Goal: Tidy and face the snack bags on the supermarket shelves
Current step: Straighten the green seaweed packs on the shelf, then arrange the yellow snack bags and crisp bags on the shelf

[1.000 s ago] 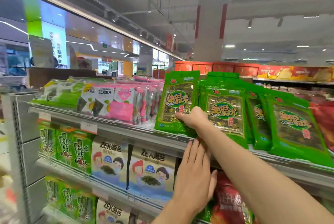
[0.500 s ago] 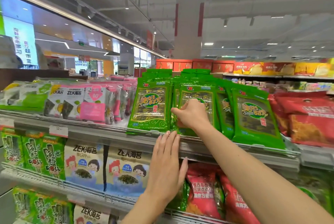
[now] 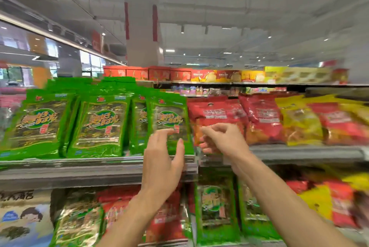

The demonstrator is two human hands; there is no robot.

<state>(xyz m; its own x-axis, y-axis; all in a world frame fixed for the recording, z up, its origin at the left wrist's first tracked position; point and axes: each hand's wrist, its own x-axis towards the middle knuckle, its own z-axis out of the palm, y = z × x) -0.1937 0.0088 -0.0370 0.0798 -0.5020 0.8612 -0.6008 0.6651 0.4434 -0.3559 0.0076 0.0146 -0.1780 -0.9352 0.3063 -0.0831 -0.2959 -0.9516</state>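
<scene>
Two grey metal shelf boards cross the view, the upper shelf a long flat ledge with a thick front lip, and everything here is placed against that ledge. Standing on it to the left is a row of glossy green foil seaweed bags, flat rectangular pouches with crinkled, shiny faces and dark windows, upright and facing out, packed edge to edge. Just right of that row on the same ledge lean the red plastic snack bags, puffy and wrinkled, with a yellow crinkly bag beside them further right; the picture is smeared there, so print cannot be read. Below the ledge, more green and red foil pouches stand on the lower shelf, along with a pale blue bag with cartoon faces at far left.

Rising in front of the ledge's lip, the left hand has straight, slightly parted fingers, fingertips over the lower face of the rightmost green bag; whether they touch it cannot be told. The right hand is above the ledge at the seam between green and red bags, fingers loosely curled, thumb and forefinger drawn close together; blur hides whether they nip anything.
</scene>
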